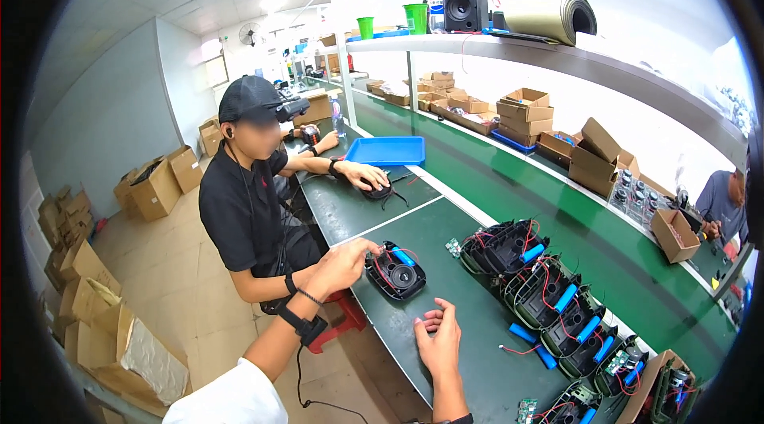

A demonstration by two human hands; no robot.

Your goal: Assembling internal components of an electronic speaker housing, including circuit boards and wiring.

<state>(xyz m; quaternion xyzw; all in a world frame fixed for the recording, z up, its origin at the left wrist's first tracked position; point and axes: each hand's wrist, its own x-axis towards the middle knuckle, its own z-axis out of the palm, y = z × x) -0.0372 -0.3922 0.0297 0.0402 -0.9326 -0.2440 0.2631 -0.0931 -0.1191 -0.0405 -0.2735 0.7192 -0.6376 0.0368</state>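
In front of me on the dark green bench lies an open black speaker housing (395, 272) with a round speaker, red wires and a blue cylindrical battery (403, 256). My left hand (342, 269) reaches to its upper left edge, fingers drawn together at the tips. What they pinch there is too small to make out. To the right of the housing, my right hand (440, 340) hovers low over the bench, palm turned inward. Its fingers are loosely curled and apart, holding nothing.
Similar half-built housings (549, 289) with batteries and wires stand in a row at right. Loose blue batteries (533, 346) lie beside them. At left a seated co-worker (248, 177) handles a dark part near a blue tray (386, 151). A green conveyor (509, 169) runs behind.
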